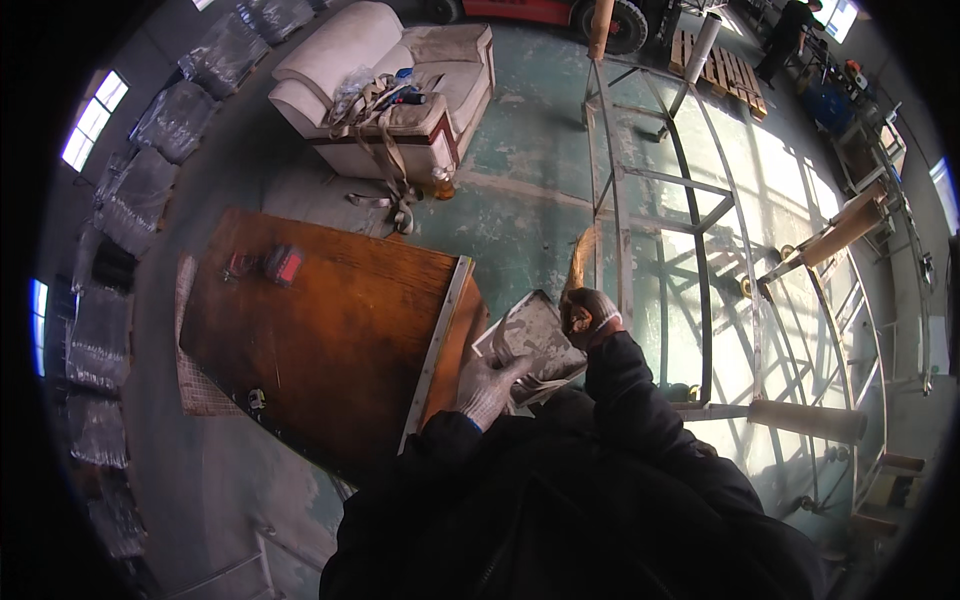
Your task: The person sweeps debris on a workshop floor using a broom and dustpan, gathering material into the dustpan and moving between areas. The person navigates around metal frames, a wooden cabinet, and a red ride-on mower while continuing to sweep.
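Observation:
My left hand [488, 390], in a pale knit glove, grips the near left side of a shallow grey-white tray-like piece [535, 328] with a light rim. Its surface is smeared and patchy. My right hand [594, 314], also gloved, is closed round a tan, jagged strip [580, 257] that looks like splintered wood. The strip points upward and away from me, just right of the tray-like piece. Beside my left hand stands a large brown wooden board surface [350, 330], with a pale metal strip [436, 350] along its right edge.
On the board lie a red-and-black tool [283, 265] and a small tape measure [257, 400]. A beige sofa [440, 70] with webbing straps [385, 125] stands beyond. Metal frames [690, 230] with rollers fill the right. Wrapped stacks [130, 200] line the left wall. Another person [790, 40] stands far right.

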Motion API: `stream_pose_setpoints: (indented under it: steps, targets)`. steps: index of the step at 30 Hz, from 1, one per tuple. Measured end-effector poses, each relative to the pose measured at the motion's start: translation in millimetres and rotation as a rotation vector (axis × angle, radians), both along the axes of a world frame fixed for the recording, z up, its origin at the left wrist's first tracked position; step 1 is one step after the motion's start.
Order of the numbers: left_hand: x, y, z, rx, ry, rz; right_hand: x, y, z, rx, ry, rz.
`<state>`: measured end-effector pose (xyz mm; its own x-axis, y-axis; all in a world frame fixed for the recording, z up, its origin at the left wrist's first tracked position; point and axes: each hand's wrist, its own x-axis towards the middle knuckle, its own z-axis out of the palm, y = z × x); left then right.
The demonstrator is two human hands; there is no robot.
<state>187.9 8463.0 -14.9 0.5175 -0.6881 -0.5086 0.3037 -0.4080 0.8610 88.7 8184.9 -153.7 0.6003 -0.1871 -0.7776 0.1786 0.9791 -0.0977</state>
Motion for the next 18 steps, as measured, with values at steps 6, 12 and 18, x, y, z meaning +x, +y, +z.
stream_pose_setpoints:
  steps: [6,12,18]
  targets:
    - [73.5,-79.7,4.2,0.023,0.036,-0.025,12.7,-85.0,6.9,-0.281,0.212,0.165]
    - [122.8,-164.0,-28.7,0.032,0.088,0.122,56.0,-191.6,-69.0,-0.258,0.360,0.220]
    - [173.1,-255.8,-35.5,0.023,0.241,0.335,96.3,-290.2,-135.1,-0.103,0.373,0.524]
